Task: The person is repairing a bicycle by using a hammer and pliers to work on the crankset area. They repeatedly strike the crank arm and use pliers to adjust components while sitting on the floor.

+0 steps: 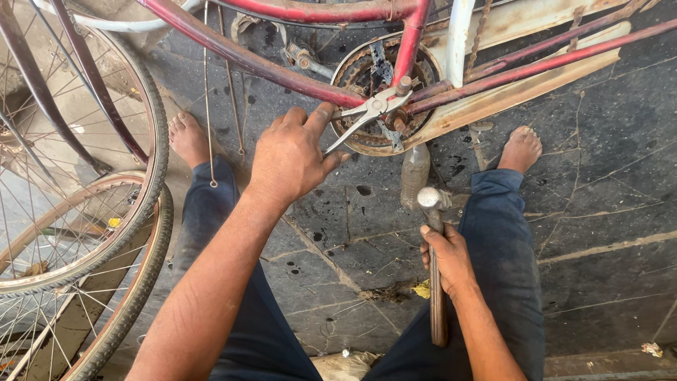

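Cracked stone floor (599,212) lies under us. Our left hand (293,156) grips pliers (370,113) clamped at the crank (374,99); our right hand (448,257) grips a hammer (434,212), probably for a careful strike.

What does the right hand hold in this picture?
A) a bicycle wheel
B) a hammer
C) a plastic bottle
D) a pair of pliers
B: the right hand grips the handle of a hammer, its metal head pointing up, while the left hand holds pliers at the bicycle's crank.
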